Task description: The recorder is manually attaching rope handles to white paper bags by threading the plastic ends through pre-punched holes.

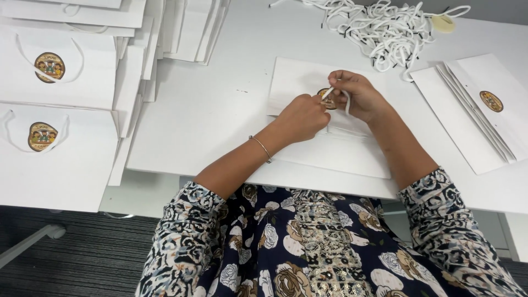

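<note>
A flat white paper bag (308, 77) lies on the white table (209, 110) in front of me, with a round brown sticker (328, 100) on its face, mostly hidden by my fingers. My left hand (301, 116) pinches a white cord (328, 92) just over the sticker. My right hand (358, 94) holds the same cord from the other side, a loop of it hanging past my fingers. Both hands meet over the bag's middle.
A tangled heap of white cords (385, 30) with black tips lies at the back, next to a tape roll (443, 22). Finished bags with handles (52, 71) are stacked at left. Flat bags without handles (484, 110) lie at right.
</note>
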